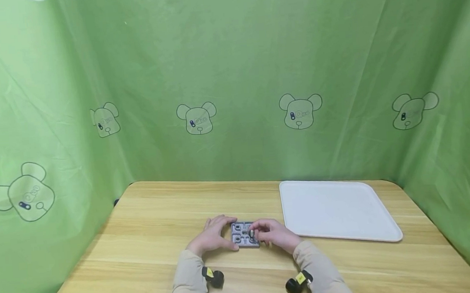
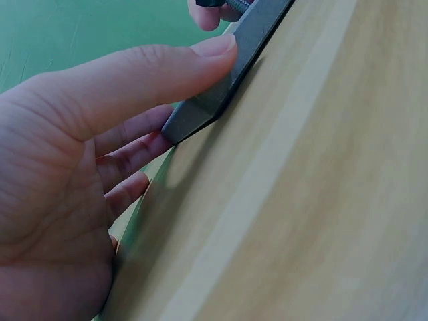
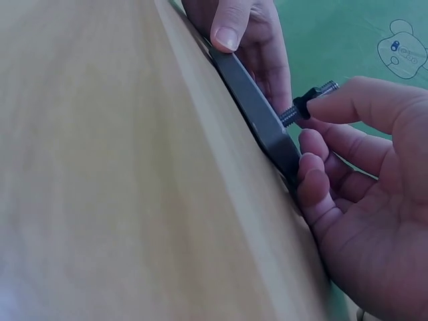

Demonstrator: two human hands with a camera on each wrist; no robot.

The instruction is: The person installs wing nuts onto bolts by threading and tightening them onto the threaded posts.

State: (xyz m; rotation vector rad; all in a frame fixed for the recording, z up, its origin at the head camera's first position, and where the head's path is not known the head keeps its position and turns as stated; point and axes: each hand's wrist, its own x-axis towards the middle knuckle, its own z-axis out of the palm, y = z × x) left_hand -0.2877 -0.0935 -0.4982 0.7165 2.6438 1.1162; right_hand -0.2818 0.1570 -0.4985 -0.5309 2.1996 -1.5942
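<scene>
A grey square plate with round holes and recesses lies on the wooden table. My left hand holds it at the left side, with the thumb on the near edge and fingers at the far edge. From the plate's right part rises a threaded bolt. Around that bolt sits a dark nut, pinched between the thumb and index finger of my right hand. The other right fingers curl beside the plate's edge, as the right wrist view shows.
A white rectangular tray lies on the table at the back right, close to my right hand. Green curtain with bear drawings hangs behind the table and along both sides. Each sleeve carries a black wrist camera.
</scene>
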